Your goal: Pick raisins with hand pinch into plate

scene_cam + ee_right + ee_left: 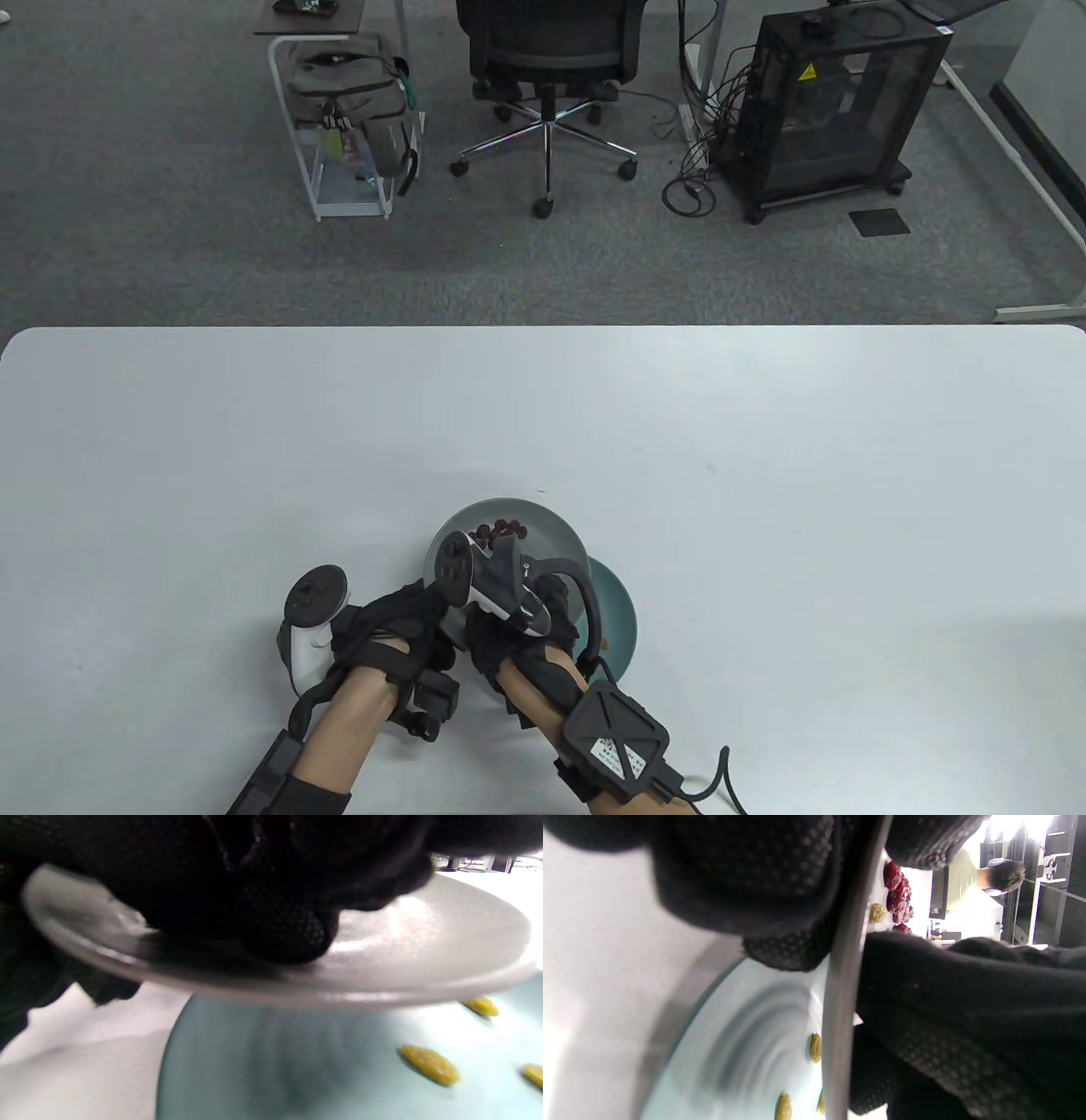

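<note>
A: What's nearest?

B: The two gloved hands at the table's (170, 475) near edge. The left hand (386, 632) grips the rim of the grey plate (543, 528), fingers (746, 887) wrapped over its edge. The right hand (517, 632) is on the same plate; the right wrist view shows a fingertip (284, 933) pressing on the plate's underside.

A: So the grey plate is off the table?

B: It looks tilted and raised above the teal plate (624, 615), which lies on the table just beside and partly under it.

A: Where are the raisins?

B: A few yellow raisins (430, 1065) lie on the teal plate. Dark red raisins (501, 532) sit clustered at the far side of the grey plate, with one yellow one (877, 913) among them.

A: Beyond the table?

B: Grey carpet, an office chair (547, 76), a backpack (352, 93) on a white rack, and a black cabinet (836, 102).
</note>
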A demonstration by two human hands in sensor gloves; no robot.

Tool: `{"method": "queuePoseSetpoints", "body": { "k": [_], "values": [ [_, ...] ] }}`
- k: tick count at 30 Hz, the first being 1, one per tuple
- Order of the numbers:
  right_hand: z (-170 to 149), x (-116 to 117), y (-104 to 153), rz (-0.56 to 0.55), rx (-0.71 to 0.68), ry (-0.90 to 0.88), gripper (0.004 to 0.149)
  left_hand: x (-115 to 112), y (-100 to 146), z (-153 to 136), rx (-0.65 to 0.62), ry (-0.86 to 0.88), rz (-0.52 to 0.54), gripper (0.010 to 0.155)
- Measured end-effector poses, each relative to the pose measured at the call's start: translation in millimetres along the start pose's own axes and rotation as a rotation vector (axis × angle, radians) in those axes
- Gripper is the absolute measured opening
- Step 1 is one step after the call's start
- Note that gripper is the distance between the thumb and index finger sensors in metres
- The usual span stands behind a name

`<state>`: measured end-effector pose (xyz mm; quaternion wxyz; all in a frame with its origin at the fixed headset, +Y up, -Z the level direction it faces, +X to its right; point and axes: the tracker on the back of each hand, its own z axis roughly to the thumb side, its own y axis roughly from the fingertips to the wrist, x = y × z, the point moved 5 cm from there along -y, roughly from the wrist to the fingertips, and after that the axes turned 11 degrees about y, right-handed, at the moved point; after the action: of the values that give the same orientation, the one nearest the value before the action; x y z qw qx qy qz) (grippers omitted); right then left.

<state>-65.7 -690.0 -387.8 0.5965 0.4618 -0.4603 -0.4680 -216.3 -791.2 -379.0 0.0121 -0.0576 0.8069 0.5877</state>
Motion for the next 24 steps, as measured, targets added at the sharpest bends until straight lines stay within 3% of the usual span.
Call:
{"method": "queuePoseSetpoints", "body": {
  "k": [10,24],
  "values": [
    [-5,4,-2,-0.012,-0.032,-0.009,0.051,1,-2,0,0.001,-0.029,-0.002,0.053],
    [-40,-36,26,-0.102,-0.033,-0.164,0.05,25,-1,7,-0.028,0.03,0.086,0.053]
  ]
}}
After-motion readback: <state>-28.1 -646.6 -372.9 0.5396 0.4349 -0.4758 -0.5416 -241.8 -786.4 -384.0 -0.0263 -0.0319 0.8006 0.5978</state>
